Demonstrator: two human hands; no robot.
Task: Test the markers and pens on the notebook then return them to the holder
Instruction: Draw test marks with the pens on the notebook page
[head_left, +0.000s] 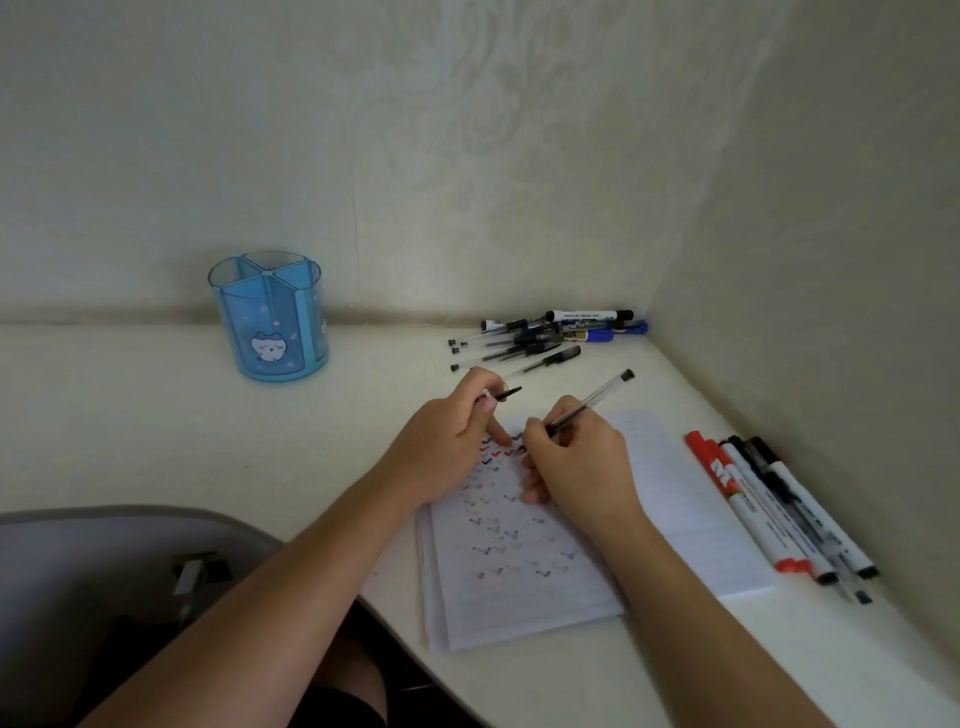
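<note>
An open notebook lies on the desk, its left page covered with small red, blue and black tick marks. My right hand grips a clear black pen, tip down on the top rows of ticks. My left hand pinches the pen's black cap while its fingers rest on the page's top edge. The blue see-through holder with a cat picture stands at the back left, with nothing in its compartments.
A heap of pens and markers lies at the back near the corner wall. Several markers, one red, lie in a row right of the notebook by the right wall. A grey chair back shows at lower left.
</note>
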